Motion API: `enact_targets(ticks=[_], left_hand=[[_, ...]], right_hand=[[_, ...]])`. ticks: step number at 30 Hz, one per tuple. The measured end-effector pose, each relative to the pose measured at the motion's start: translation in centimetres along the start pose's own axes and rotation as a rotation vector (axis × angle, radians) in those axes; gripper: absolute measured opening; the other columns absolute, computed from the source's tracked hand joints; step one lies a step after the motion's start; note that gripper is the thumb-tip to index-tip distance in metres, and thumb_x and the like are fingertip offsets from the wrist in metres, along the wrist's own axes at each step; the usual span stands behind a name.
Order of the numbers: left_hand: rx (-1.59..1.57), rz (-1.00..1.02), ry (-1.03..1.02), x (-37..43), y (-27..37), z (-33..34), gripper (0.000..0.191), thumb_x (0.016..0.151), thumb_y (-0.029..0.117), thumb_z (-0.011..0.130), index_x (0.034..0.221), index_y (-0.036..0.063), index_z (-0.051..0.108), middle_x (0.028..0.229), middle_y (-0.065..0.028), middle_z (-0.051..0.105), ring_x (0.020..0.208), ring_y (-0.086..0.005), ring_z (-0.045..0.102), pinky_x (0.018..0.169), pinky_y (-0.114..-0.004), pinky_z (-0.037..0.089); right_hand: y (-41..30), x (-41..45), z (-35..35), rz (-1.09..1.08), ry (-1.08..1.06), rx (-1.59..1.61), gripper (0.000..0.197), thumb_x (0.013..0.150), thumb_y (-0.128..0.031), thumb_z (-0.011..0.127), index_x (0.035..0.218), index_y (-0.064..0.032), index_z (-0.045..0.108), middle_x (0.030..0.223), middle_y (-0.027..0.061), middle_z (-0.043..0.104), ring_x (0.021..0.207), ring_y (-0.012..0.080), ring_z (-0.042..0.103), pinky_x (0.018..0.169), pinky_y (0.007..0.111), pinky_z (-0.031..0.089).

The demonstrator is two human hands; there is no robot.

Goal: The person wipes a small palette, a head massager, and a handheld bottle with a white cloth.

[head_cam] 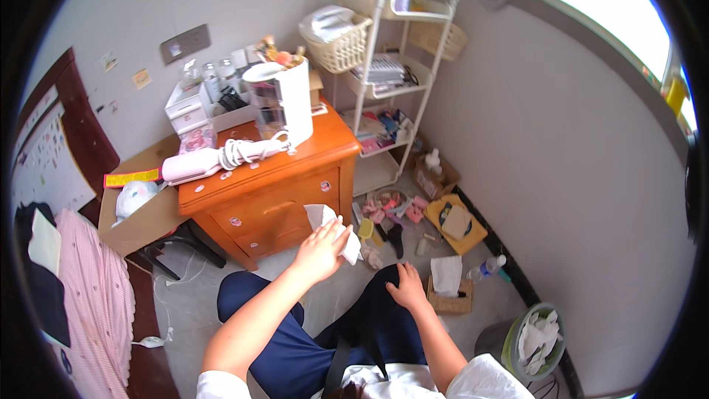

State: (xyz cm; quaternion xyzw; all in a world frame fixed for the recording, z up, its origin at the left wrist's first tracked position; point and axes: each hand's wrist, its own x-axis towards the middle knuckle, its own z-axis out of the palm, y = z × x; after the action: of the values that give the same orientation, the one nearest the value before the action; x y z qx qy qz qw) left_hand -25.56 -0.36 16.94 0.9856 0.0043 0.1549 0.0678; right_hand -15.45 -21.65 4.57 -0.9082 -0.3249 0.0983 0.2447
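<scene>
My left hand (320,253) reaches out in front of the orange wooden drawer cabinet (288,199), with a white tissue (350,248) held under its fingers. The tissue's corners stick out on both sides of the hand. My right hand (408,286) rests on my right knee in dark blue trousers (382,293), holding nothing, its thumb apart from the fingers. Just right of that knee, a tissue box (451,303) sits on the floor with a white tissue (446,276) standing out of it.
A pink hair straightener (191,166) with its cord wound round it lies on the cabinet top. Small items and a yellow bag (465,235) litter the floor. A plastic bottle (487,267), a trash bin (554,366) and a white shelf rack (396,91) stand at right.
</scene>
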Motion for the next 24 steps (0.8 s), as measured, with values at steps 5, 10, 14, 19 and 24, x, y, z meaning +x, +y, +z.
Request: enact_targets(ticks=[5, 10, 14, 19, 24], left_hand=[[-0.114, 0.021, -0.108, 3.4, 0.9, 2.4, 0.055, 0.069, 0.021, 0.056, 0.118, 0.0061, 0.037, 0.125, -0.0193, 0.031, 0.117, -0.0294, 0.031, 0.096, -0.037, 0.026], [-0.075, 0.038, -0.23, 5.3, -0.2, 3.3, 0.05, 0.074, 0.024, 0.047, 0.119, 0.0044, 0.036, 0.122, -0.0198, 0.035, 0.114, -0.0302, 0.034, 0.094, -0.036, 0.03], [-0.101, -0.07, -0.39, 7.8, 0.6, 2.9, 0.047, 0.076, 0.029, 0.044, 0.116, 0.0042, 0.039, 0.121, -0.0192, 0.037, 0.112, -0.029, 0.037, 0.092, -0.036, 0.032], [-0.265, -0.091, -0.337, 8.7, -1.0, 4.8, 0.035, 0.075, 0.026, 0.043, 0.098, -0.0008, 0.05, 0.107, -0.019, 0.047, 0.101, -0.0311, 0.045, 0.086, -0.037, 0.036], [-0.287, -0.102, -0.507, 10.9, 0.3, 5.2, 0.043, 0.08, 0.029, 0.041, 0.116, 0.0044, 0.038, 0.119, -0.0195, 0.039, 0.114, -0.0285, 0.035, 0.091, -0.036, 0.033]], right_hand=[[-0.9, 3.1, -4.8, -0.086, 0.079, -0.126, 0.063, 0.066, -0.028, 0.059, 0.117, 0.0008, 0.036, 0.124, 0.0245, 0.03, 0.115, 0.0366, 0.029, 0.095, 0.04, 0.026], [-3.5, 8.9, -10.0, -0.337, 0.085, -0.144, 0.052, 0.065, -0.025, 0.057, 0.108, 0.0018, 0.044, 0.116, 0.0226, 0.04, 0.109, 0.0336, 0.038, 0.092, 0.037, 0.031], [-4.3, 11.7, -13.8, -0.345, -0.06, -0.242, 0.038, 0.063, -0.025, 0.058, 0.088, 0.0023, 0.052, 0.094, 0.0202, 0.052, 0.088, 0.0346, 0.05, 0.076, 0.039, 0.041], [-4.9, 12.1, -14.8, -0.232, -0.486, -0.379, 0.038, 0.067, -0.028, 0.054, 0.094, -0.002, 0.051, 0.092, 0.0192, 0.054, 0.088, 0.032, 0.051, 0.075, 0.038, 0.04], [-3.7, 13.5, -13.2, -0.148, -0.613, -0.385, 0.053, 0.064, -0.032, 0.057, 0.107, -0.0024, 0.047, 0.1, 0.0194, 0.053, 0.093, 0.0296, 0.051, 0.079, 0.035, 0.04]])
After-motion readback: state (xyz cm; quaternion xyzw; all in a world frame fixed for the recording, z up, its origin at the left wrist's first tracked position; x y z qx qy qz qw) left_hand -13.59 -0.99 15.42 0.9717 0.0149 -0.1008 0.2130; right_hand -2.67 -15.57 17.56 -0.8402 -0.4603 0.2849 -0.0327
